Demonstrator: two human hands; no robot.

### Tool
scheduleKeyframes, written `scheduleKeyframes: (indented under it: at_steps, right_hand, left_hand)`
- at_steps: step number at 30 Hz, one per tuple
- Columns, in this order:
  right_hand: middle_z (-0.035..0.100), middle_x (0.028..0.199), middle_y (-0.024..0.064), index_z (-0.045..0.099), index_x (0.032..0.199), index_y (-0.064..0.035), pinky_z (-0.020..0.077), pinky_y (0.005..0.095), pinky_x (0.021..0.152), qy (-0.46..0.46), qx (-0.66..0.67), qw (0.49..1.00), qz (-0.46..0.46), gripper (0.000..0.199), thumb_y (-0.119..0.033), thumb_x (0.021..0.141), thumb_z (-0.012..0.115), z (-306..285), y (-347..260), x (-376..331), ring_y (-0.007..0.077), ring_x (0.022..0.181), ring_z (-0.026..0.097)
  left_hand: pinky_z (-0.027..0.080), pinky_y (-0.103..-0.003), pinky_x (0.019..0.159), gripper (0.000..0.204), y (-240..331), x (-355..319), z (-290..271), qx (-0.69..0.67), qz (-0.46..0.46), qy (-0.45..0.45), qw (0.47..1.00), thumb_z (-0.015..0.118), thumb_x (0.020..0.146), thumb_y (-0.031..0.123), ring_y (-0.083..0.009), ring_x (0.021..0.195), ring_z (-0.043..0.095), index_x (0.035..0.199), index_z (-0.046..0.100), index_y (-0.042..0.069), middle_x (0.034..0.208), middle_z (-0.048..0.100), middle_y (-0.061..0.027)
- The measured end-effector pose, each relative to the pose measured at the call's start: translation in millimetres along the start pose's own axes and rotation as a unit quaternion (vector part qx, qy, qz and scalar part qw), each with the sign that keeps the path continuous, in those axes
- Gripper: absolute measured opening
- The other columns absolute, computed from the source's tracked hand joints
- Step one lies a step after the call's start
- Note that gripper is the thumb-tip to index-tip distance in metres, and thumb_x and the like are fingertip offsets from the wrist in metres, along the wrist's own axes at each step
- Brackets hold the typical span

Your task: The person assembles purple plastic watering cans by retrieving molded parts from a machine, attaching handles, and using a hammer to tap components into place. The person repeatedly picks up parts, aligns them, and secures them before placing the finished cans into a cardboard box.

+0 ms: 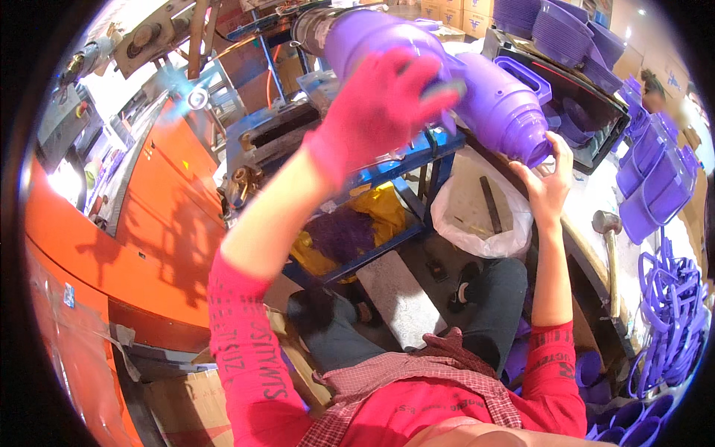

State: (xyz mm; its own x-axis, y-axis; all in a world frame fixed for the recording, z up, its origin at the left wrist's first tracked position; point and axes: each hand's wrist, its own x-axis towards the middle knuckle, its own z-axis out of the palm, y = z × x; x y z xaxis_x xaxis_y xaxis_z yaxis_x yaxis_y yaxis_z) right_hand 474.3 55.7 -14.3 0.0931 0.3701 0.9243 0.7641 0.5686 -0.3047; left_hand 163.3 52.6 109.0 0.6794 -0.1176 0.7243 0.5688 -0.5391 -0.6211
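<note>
A large purple plastic jug (491, 97) lies tilted in front of me, its open mouth pointing down to the right. My left hand (383, 100), in a pink glove, is pressed over the jug's wide body, and a small grey blade-like tool shows at its fingertips. My bare right hand (547, 182) cups the jug at its mouth from below. The jug's handle (525, 74) faces up.
An orange machine (149, 216) fills the left. A blue metal frame (395, 179) with a yellow bag and a white bag (477, 216) stands below the jug. Purple tubs (655, 186) and purple handles (670, 298) lie at right. A hammer (609, 246) rests on the bench.
</note>
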Motion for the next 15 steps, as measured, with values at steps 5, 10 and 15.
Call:
scheduleKeyframes:
  at_steps: [5, 10, 15]
  right_hand:
    - [0.051, 0.132, 0.0142, 0.055, 0.131, -0.0049, 0.0564, 0.0409, 0.095, -0.017, 0.158, 0.986, 0.044, 0.079, -0.022, 0.064, 0.092, 28.0, -19.5, 29.3, 0.028, 0.121, 0.055]
    - [0.05, 0.128, 0.0159, 0.053, 0.131, -0.0062, 0.0592, 0.0397, 0.089, -0.025, 0.187, 0.981, -0.032, 0.083, -0.031, 0.063, 0.093, 100.2, -69.7, 56.3, 0.0298, 0.117, 0.058]
    - [0.054, 0.115, 0.0187, 0.049, 0.13, -0.0062, 0.0574, 0.0428, 0.077, 0.005, -0.004, 0.992, -0.122, 0.087, -0.056, 0.068, 0.084, 128.4, -101.3, 74.5, 0.0373, 0.1, 0.062]
  left_hand:
    - [0.047, -0.039, 0.084, 0.063, 93.2, -66.5, -139.3, -0.155, -0.343, -0.091, 0.922, 0.09, 0.053, 0.032, -0.0279, 0.096, 0.059, 0.112, 0.072, 0.015, 0.11, 0.06, -0.0097]
    - [0.047, -0.04, 0.093, 0.072, 152.5, -133.9, -124.0, -0.356, -0.525, -0.122, 0.764, 0.09, 0.055, 0.034, -0.0281, 0.107, 0.056, 0.119, 0.069, 0.01, 0.115, 0.057, -0.0121]
    - [0.048, -0.042, 0.093, 0.07, 204.1, -164.0, -126.4, -0.322, -0.511, -0.159, 0.781, 0.089, 0.053, 0.029, -0.0311, 0.106, 0.056, 0.117, 0.069, 0.012, 0.116, 0.059, -0.0113]
